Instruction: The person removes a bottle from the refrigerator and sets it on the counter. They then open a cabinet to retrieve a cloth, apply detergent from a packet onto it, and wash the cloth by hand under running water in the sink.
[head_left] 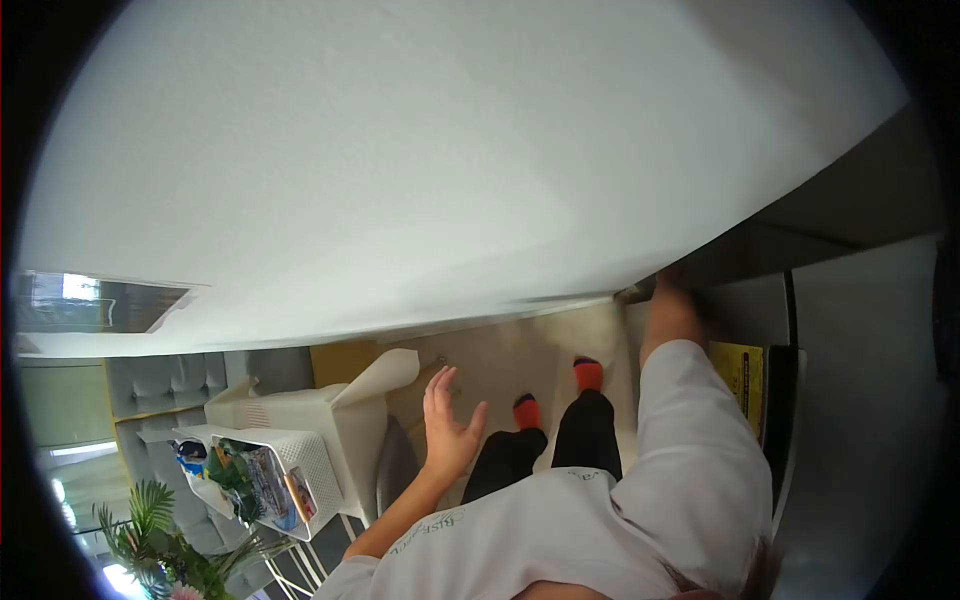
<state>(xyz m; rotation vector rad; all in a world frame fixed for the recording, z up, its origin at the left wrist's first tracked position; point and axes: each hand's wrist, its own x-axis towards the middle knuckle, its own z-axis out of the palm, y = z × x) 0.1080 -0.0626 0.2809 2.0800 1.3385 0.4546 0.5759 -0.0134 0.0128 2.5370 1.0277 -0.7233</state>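
My left hand [450,425] hangs in the air in front of my body, its fingers stretched and the thumb apart, with nothing in it. My right forearm [672,315] reaches forward to the edge of a large white wall [450,170], beside a dark panel [800,230]. The right hand itself is lost in the dark gap there, so its fingers and anything they touch are hidden. Close by the right arm is a yellow label [738,375] on a grey, dark-edged surface.
A white perforated basket [318,475] full of packets stands at the left, near a white draped piece of furniture [330,410]. Beyond are grey tufted seating [165,385] and a leafy plant [150,525]. A framed picture [100,303] hangs on the wall. Beige floor [480,360] lies underfoot.
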